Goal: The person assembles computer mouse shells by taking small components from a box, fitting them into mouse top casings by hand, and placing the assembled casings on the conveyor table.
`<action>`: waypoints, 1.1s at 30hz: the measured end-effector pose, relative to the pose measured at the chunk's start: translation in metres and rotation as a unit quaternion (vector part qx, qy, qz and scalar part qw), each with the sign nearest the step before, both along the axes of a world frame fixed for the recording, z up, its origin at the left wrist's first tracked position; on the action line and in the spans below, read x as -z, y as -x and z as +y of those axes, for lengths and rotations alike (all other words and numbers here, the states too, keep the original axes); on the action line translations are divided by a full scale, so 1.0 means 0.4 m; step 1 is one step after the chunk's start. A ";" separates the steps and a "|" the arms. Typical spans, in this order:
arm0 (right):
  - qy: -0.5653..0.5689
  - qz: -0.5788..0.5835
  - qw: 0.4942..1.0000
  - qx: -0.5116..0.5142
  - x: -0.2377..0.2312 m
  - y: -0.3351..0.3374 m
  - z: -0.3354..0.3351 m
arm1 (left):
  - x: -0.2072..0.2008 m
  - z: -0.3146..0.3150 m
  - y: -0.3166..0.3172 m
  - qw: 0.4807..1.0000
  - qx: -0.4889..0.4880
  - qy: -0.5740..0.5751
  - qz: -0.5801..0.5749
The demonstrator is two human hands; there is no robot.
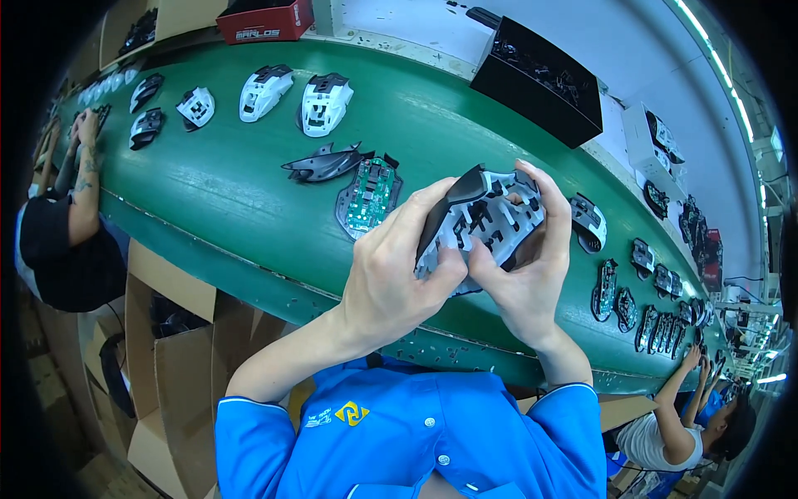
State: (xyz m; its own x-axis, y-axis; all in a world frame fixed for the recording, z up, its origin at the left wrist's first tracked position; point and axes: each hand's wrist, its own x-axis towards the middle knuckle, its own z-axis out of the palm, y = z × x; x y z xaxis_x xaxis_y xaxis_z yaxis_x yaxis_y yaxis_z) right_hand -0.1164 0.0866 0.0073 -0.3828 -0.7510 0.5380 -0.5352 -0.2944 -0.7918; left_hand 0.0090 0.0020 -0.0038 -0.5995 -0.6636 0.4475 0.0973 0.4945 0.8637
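Between my two hands is a computer mouse top shell (492, 214), its white ribbed inside turned toward me and a dark panel along its left edge. My left hand (389, 259) grips the left side, with its thumb pressed on the inside near the lower edge. Around the right side wraps my right hand (532, 270), its thumb also on the inside and its fingertips at the top. Just left of the shell, a mouse base with a green circuit board (370, 195) lies on the bench. A dark pointed side piece (326, 163) touches or nearly touches that base.
Several white and black mouse shells (326, 104) stand on the green bench (224, 175). Black (536, 79) and red (264, 21) parts boxes line its far edge. More mouse bases (605, 291) lie at right. Co-workers sit left (66, 241) and right (665, 437); cardboard boxes (179, 374) stand below left.
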 end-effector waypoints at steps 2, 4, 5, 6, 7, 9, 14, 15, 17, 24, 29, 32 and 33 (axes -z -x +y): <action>-0.039 -0.036 0.999 0.000 0.003 -0.002 0.001 | 0.005 -0.007 0.007 1.000 -0.001 0.016 0.011; -0.060 -0.064 0.996 -0.010 0.010 0.008 -0.018 | 0.006 -0.023 0.006 1.000 0.011 -0.015 -0.024; -0.072 -0.062 0.995 -0.012 0.004 0.019 -0.026 | -0.005 -0.032 -0.001 0.997 0.031 -0.015 -0.067; -0.126 -0.048 0.989 -0.058 -0.033 0.053 -0.030 | -0.044 -0.044 -0.012 0.989 0.070 -0.045 -0.126; -0.212 -0.131 0.959 -0.139 -0.060 0.088 -0.045 | -0.085 -0.061 -0.038 0.973 0.104 -0.079 -0.188; -0.331 -0.149 0.902 -0.235 -0.092 0.244 -0.068 | -0.132 -0.131 -0.082 0.961 0.145 -0.196 -0.134; -0.273 0.475 0.806 0.222 0.016 0.444 -0.099 | -0.029 -0.375 -0.131 0.930 -0.261 0.012 -0.260; -0.214 0.596 0.747 0.203 0.040 0.432 -0.102 | 0.005 -0.406 -0.120 0.894 -0.253 0.055 -0.364; -0.275 0.633 0.709 0.146 0.075 0.400 -0.072 | 0.056 -0.460 -0.055 0.848 -0.258 0.142 -0.440; -0.105 0.409 0.899 -0.114 -0.006 0.109 -0.208 | 0.111 -0.580 0.045 0.814 -0.220 0.218 -0.492; -0.100 0.559 0.805 -0.172 0.136 -0.021 -0.388 | 0.032 -0.605 -0.004 0.948 -0.173 0.023 -0.266; -0.104 0.574 0.786 -0.204 0.171 -0.029 -0.439 | -0.080 -0.507 -0.076 0.965 -0.096 -0.227 -0.093; -0.072 0.545 0.804 -0.227 0.172 -0.036 -0.467 | -0.093 -0.487 -0.096 0.960 -0.093 -0.257 -0.052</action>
State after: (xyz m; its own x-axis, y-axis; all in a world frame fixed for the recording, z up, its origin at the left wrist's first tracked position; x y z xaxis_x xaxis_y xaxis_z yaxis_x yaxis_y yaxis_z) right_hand -0.1019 -0.1000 -0.0616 0.5875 -0.7653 0.2631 -0.7980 -0.6018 0.0314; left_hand 0.0475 -0.1930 0.0336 -0.4722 -0.8812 -0.0242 -0.0515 0.0002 0.9987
